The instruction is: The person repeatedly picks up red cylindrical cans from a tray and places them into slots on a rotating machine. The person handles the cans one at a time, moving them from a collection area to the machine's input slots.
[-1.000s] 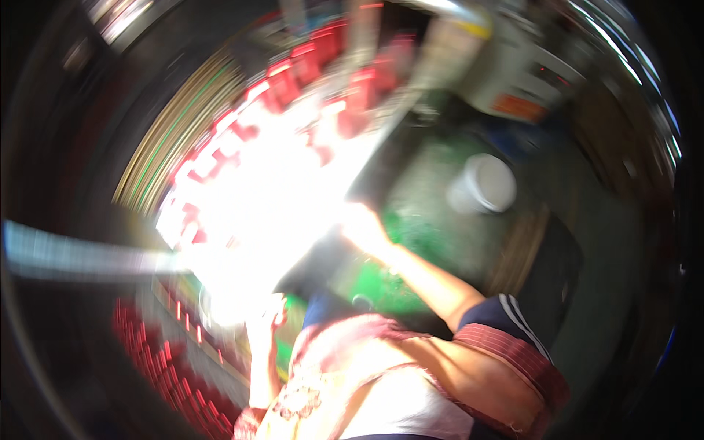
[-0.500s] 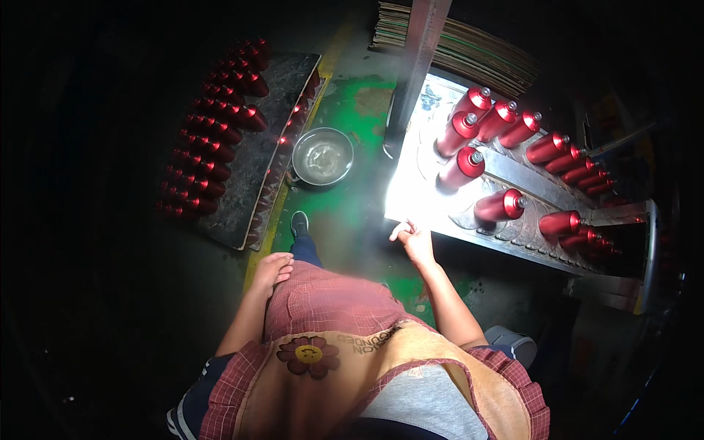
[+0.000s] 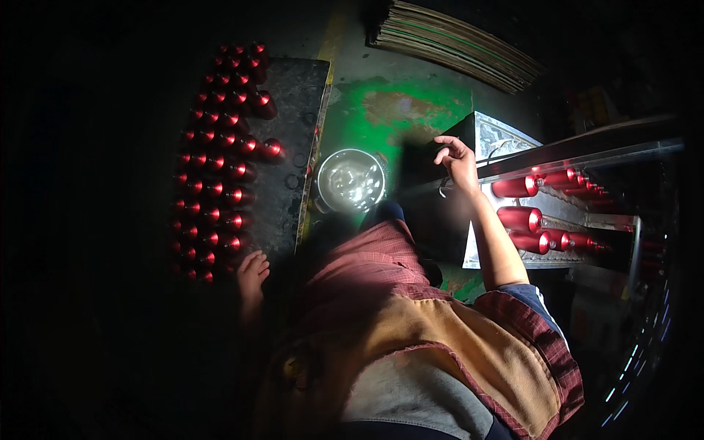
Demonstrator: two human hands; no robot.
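My right hand (image 3: 458,163) is raised beside the end of a brightly lit metal conveyor (image 3: 480,128), fingers loosely bent and apart, nothing in them. Shiny red bottles (image 3: 519,219) with narrow silver necks stand on that conveyor, to the right of my forearm. Low on the left, my left hand (image 3: 253,270) hangs half in shadow, its fingers slightly spread and holding nothing. It is nearest to the front end of a dense group of red bottles (image 3: 213,188) standing in rows on a dark board (image 3: 297,110). Whether it touches one I cannot tell.
A round metal basin (image 3: 350,181) with a shiny, light-catching inside sits on the worn green floor (image 3: 403,103) between board and conveyor. A metal bar (image 3: 579,152) crosses above the conveyor. Flat sheets (image 3: 455,45) are stacked at the back. A yellow floor line runs along the board.
My body and view have turned and moved forward. My left hand has left the apron and moved out to the left by the bottle rows. My right hand has risen farther forward.
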